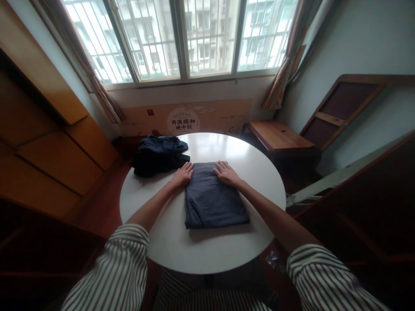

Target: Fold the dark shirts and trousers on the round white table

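A folded grey-blue garment (214,203) lies flat on the round white table (168,250), in the middle of the head view. Its exact kind does not show. My left hand (184,173) rests at the garment's far left edge, fingers stretched out. On the far right part of the cloth lies my right hand (226,173), palm down with its fingers extended. Neither hand grips anything. Just beyond my left hand is a loose pile of dark clothes (158,155), black in front and navy behind.
Past the table's right side stands a low wooden table (282,134), with a brown-framed panel (343,108) leaning on the wall. A printed cardboard panel (223,114) stands below the window. Wooden cabinets (61,160) line the left side.
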`<action>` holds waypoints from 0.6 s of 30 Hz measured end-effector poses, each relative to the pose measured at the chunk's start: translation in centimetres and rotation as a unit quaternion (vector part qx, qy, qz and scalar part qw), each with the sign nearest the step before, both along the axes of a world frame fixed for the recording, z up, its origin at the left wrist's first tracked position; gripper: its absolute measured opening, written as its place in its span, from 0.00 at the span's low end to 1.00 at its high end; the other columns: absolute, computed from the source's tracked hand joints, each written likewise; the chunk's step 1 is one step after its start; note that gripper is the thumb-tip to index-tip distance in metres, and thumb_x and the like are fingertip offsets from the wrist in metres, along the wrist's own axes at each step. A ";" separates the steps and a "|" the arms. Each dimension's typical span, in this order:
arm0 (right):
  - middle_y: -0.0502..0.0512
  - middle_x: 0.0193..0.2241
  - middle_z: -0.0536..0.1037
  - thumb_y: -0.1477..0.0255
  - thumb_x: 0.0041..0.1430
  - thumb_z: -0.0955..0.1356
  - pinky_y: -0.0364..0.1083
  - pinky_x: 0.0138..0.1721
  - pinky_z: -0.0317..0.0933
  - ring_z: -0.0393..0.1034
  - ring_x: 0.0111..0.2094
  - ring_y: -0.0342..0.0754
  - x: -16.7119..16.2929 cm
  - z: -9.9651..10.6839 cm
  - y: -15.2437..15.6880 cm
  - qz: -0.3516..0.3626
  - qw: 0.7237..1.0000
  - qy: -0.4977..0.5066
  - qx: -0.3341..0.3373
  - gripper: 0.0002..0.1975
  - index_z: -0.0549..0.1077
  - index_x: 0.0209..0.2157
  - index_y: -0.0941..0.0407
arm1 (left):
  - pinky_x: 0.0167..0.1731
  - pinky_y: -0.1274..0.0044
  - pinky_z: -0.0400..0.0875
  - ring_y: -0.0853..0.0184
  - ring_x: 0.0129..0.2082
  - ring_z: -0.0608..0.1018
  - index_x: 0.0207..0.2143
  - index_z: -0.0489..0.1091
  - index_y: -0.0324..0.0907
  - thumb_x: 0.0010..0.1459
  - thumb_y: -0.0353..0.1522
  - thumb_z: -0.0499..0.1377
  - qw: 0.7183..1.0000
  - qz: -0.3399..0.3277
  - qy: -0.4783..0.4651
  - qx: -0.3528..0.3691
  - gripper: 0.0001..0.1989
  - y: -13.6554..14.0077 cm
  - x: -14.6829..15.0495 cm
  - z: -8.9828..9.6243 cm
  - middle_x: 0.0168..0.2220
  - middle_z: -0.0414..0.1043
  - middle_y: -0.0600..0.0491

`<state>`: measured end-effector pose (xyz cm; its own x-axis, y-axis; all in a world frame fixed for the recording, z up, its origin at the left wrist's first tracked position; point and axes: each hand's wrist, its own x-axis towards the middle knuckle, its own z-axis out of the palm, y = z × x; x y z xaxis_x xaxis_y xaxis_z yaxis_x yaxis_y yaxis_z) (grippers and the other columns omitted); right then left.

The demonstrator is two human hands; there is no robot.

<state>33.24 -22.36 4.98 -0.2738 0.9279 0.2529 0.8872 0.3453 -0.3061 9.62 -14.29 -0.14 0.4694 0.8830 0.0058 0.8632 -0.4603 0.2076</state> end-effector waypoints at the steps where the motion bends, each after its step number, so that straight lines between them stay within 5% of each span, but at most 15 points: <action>1: 0.59 0.52 0.72 0.64 0.65 0.67 0.55 0.47 0.69 0.71 0.47 0.52 0.0 0.0 0.1 -0.002 1.000 -0.001 -0.001 0.18 0.69 0.54 0.57 | 0.63 0.56 0.53 0.57 0.71 0.47 0.68 0.50 0.38 0.69 0.36 0.40 1.000 0.007 0.004 -0.003 0.28 -0.3 0.2 0.3 0.71 0.44 0.43; 5: 0.62 0.55 0.70 0.65 0.66 0.66 0.59 0.52 0.64 0.68 0.53 0.56 -1.2 -0.3 -0.7 -0.005 1.000 -0.010 0.001 0.19 0.68 0.56 0.57 | 0.64 0.53 0.49 0.52 0.70 0.51 0.66 0.56 0.35 0.66 0.30 0.45 0.998 0.002 -0.020 0.056 0.26 -3.6 2.5 1.9 0.69 0.49 0.40; 9: 0.72 0.58 0.67 0.71 0.69 0.59 0.62 0.59 0.53 0.61 0.59 0.62 -3.9 -0.8 -6.0 0.042 0.998 -0.047 0.018 0.17 0.70 0.53 0.63 | 0.59 0.66 0.63 0.57 0.58 0.71 0.56 0.67 0.33 0.63 0.27 0.48 0.984 -0.077 -0.115 0.113 0.21 -8.3 1.8 2.6 0.56 0.70 0.38; 14: 0.63 0.39 0.74 0.62 0.67 0.63 0.52 0.41 0.63 0.67 0.42 0.56 -7.3 -1.3 -14.2 0.224 0.968 -0.099 0.049 0.15 0.73 0.38 0.60 | 0.33 0.74 0.72 0.62 0.28 0.79 0.33 0.75 0.38 0.62 0.42 0.54 0.974 0.063 -0.213 -0.037 0.18 -10.0 -3.5 1.7 0.28 0.77 0.47; 18: 0.62 0.37 0.72 0.73 0.64 0.66 0.52 0.36 0.61 0.65 0.39 0.55 -8.8 -2.1 -15.4 0.247 0.951 -0.150 0.109 0.08 0.73 0.42 0.63 | 0.26 0.78 0.68 0.65 0.24 0.77 0.29 0.76 0.38 0.56 0.50 0.59 0.944 0.051 -0.291 -0.148 0.23 -10.0 -4.8 0.6 0.25 0.77 0.50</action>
